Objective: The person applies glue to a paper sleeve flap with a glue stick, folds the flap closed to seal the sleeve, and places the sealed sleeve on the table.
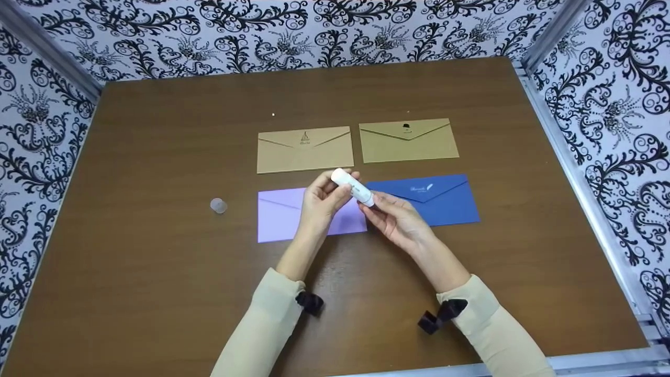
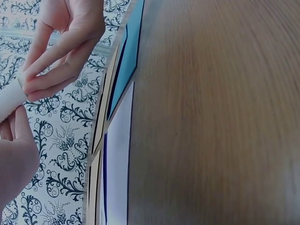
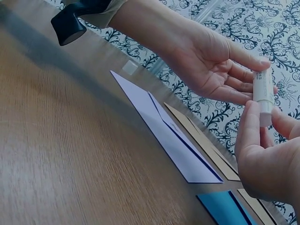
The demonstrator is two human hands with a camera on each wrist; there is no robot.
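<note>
A white glue stick [image 1: 353, 187] is held tilted between both hands above the envelopes. My left hand [image 1: 322, 201] grips the tube's body, thumb along its side, at the upper end in the head view. The fingertips of my right hand [image 1: 400, 220] pinch the other end, around its base [image 3: 266, 119]. Below the hands lie a lilac envelope [image 1: 280, 214], partly covered by my left hand, and a blue envelope [image 1: 445, 201], its near left corner behind my right hand. A small translucent cap [image 1: 218, 206] stands on the table to the left.
Behind these lie a tan envelope [image 1: 306, 152] with a sailboat print and an olive-gold envelope [image 1: 408, 144]. The brown table [image 1: 157, 293] is bordered by patterned walls [image 1: 288, 42] and a metal rail [image 1: 591, 209] on the right.
</note>
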